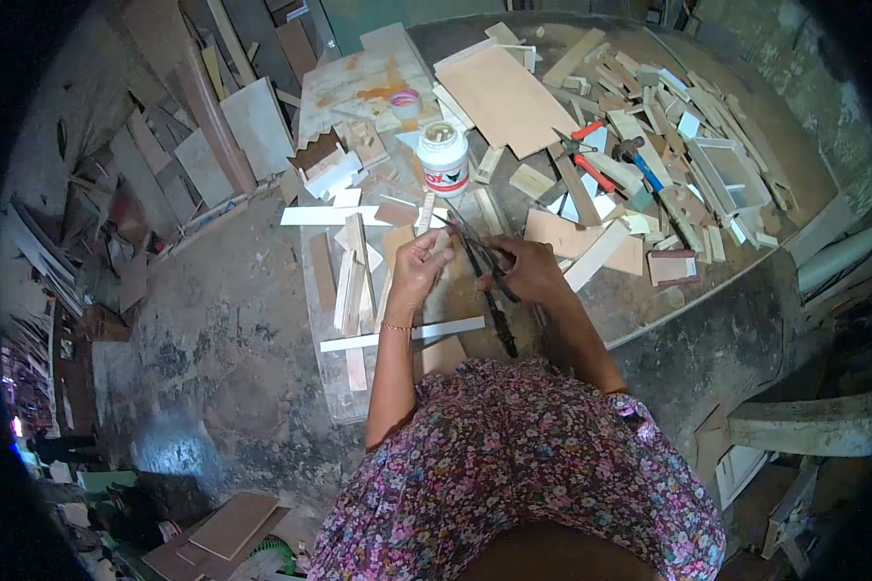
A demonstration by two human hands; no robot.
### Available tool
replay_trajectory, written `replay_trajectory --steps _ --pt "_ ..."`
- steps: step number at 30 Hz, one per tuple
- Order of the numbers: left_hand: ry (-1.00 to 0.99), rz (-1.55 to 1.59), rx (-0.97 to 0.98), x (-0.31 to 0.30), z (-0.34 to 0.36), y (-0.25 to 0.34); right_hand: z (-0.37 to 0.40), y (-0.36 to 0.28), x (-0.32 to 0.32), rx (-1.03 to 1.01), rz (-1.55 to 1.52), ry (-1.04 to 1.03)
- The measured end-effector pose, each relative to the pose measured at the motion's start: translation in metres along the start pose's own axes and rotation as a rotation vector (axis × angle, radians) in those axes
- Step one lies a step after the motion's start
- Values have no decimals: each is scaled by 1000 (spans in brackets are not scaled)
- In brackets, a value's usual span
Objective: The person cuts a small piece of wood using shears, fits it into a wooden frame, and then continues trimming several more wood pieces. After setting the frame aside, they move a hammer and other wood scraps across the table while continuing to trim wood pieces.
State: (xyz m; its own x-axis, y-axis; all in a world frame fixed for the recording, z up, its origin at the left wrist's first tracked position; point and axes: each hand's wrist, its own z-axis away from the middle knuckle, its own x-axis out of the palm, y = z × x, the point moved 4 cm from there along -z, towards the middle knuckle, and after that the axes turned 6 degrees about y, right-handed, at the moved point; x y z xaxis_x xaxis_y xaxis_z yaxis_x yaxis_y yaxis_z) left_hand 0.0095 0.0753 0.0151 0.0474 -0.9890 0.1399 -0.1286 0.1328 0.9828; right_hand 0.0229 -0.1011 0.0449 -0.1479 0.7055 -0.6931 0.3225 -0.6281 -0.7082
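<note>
Over the wooden table, my left hand (420, 271) is closed, its fingers pinched round a small pale wood piece (440, 242). My right hand (535, 271) is wrapped round the dark handles of metal scissors (480, 244), whose blades point up and left toward my left fingertips. A long dark tool (499, 324) lies beneath them on the table. Just beyond my hands stands a white glue jar (443, 160) with a red label. A white strip (403, 334) lies across the table near my left wrist.
Wood scraps (649, 107) are heaped at the back right, with red-handled pliers (591, 160) and a blue-handled hammer (639, 165). A tan board (499, 95) and pink tape roll (405, 102) lie at the back. Boards (257, 126) lean on the left.
</note>
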Motion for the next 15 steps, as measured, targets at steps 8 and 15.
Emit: replay_trajectory --steps 8,15 --pt "88 -53 89 -9 -3 -3 -2 -5 6 -52 57 -3" --pt "130 77 53 -10 -5 -2 -2 -10 8 -111 232 34"
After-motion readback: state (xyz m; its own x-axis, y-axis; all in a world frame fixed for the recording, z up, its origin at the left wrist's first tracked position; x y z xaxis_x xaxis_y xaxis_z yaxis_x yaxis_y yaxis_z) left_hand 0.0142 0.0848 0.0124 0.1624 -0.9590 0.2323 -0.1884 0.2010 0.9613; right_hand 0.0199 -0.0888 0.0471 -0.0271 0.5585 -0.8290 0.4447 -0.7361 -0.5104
